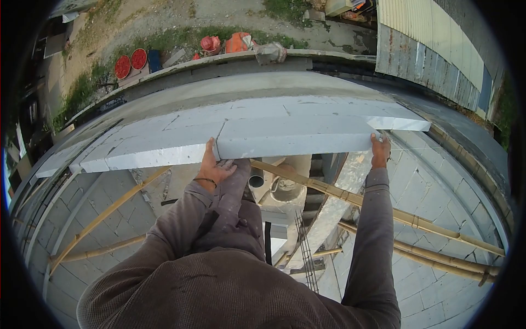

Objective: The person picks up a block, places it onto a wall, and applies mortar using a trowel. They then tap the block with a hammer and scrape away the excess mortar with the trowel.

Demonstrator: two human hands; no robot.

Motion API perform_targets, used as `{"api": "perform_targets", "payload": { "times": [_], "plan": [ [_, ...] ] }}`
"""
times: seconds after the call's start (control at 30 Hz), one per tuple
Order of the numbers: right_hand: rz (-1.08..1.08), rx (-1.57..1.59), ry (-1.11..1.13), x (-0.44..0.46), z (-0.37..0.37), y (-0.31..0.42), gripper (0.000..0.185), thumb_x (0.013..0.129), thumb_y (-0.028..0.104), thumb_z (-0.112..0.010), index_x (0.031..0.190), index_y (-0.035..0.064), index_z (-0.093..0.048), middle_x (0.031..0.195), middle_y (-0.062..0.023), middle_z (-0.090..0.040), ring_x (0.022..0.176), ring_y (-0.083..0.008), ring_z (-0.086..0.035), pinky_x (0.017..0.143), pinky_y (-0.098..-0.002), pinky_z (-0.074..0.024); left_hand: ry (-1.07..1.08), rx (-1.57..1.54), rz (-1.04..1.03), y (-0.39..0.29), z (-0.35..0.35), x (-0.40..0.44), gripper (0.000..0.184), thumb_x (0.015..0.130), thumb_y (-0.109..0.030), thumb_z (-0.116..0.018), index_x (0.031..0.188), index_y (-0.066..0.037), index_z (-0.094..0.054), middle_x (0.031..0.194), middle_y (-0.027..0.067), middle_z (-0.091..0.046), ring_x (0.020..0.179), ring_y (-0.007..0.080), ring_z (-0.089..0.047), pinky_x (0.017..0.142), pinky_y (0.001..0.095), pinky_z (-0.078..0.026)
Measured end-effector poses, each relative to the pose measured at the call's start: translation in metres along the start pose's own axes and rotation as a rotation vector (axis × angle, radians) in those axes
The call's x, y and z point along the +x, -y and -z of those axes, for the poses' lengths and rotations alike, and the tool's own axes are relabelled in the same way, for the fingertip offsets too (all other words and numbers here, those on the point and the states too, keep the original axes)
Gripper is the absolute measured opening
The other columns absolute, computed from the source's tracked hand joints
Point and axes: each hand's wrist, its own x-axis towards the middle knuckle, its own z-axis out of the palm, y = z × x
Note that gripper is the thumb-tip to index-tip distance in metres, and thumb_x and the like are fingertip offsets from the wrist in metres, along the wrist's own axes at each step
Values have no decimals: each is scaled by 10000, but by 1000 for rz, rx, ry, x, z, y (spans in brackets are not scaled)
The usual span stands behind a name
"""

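Note:
A long pale grey block [296, 143] lies at the near edge of a row of similar blocks [257, 108]. At its left end is my left hand [215, 169], thumb up against the block's front corner and fingers beneath the edge. My right hand [380, 151] grips the right end, its fingertips at the top corner. The block's far side meets the neighbouring blocks, and a narrow joint shows at its left end. Its underside is hidden.
Bamboo poles [422, 222] cross the open drop below. A bucket [286, 189] and a steel rebar cage [306, 249] show beneath. Corrugated sheets [433, 60] stand at upper right. Two red baskets [123, 66] and sacks [238, 43] lie on the far ground.

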Motion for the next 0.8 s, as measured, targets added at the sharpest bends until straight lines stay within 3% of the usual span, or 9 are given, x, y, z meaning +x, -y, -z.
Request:
{"api": "perform_targets", "payload": {
  "times": [0.1, 0.2, 0.27, 0.3, 0.37, 0.4, 0.63, 0.7, 0.8],
  "plan": [
    [31, -55, -42, -4, -2, 3, 578, 869, 228, -814, 1296, -111, -620, 1273, -248, -663, 1164, -346, -642, 1002, -391, -480, -11, 80, 72, 1, 14, -16, 976, 820, -604, -789, 1489, -42, -353, 1457, 197, -437, 1322, 357, -502, 1185, 526, -311],
    [29, 5, 34, -9, 3, 9, 525, 867, 241, -815, 1257, -72, -656, 1255, -236, -687, 1160, -331, -660, 980, -400, -495, -33, 783, -236, 7, 34, -56, 845, 827, -525, -824, 1396, 7, -496, 1264, 210, -595, 1223, 333, -598, 1165, 498, -350],
    [64, 7, -27, 0, -10, -8, 523, 859, 251, -820, 1247, -64, -664, 1222, -227, -703, 1133, -324, -672, 964, -402, -502, 57, 1289, -893, -8, 38, -65, 687, 833, -405, -850, 1336, -6, -605, 1144, 199, -690, 1211, 325, -635, 1145, 505, -380],
    [110, 4, -89, 2, -13, -16, 522, 852, 261, -825, 1237, -56, -671, 1188, -218, -720, 1106, -317, -685, 948, -403, -509, 69, 1315, -894, -17, 35, -62, 687, 833, -405, -850, 1336, -6, -605, 1144, 199, -690, 1211, 325, -635, 1145, 505, -380],
    [82, -9, -69, -11, -5, 4, 565, 836, 309, -830, 1248, -43, -671, 1160, -238, -727, 1097, -354, -694, 942, -407, -519, 230, 1738, -1761, -40, 13, -43, 640, 837, -283, -844, 1388, -59, -609, 1237, 176, -706, 1322, 325, -582, 1174, 528, -347],
    [99, -17, -78, -3, -11, -2, 578, 829, 333, -830, 1245, -38, -673, 1175, -249, -720, 1114, -372, -687, 947, -415, -519, 341, 1839, -1668, -49, 3, -30, 628, 835, -203, -830, 1418, -120, -610, 1357, 107, -676, 1405, 349, -510, 1219, 545, -284],
    [-43, -144, -47, -18, -9, 16, 593, 877, 468, -732, 1319, 79, -663, 1226, -187, -720, 1201, -386, -653, 1044, -507, -475, 691, 2126, -1389, -64, 1, 6, 576, 842, -60, -749, 1404, -50, -624, 1341, 175, -676, 1452, 358, -460, 1263, 548, -186],
    [-130, -121, -6, -17, -13, 16, 617, 914, 530, -686, 1358, 105, -632, 1421, -185, -607, 1376, -478, -491, 1105, -792, -271, 743, 2067, -1470, -73, 4, 12, 580, 864, 6, -703, 1433, -32, -599, 1309, 168, -701, 1348, 295, -581, 1205, 451, -328],
    [-68, -109, -78, -70, 0, 46, 677, 929, 462, -704, 1439, 50, -536, 1428, -244, -549, 1398, -475, -434, 1140, -748, -258, 609, 2064, -1239, -89, 9, 30, 577, 840, 48, -699, 1407, -36, -624, 1276, 185, -715, 1230, 252, -660, 1166, 418, -393]
  ]
}}
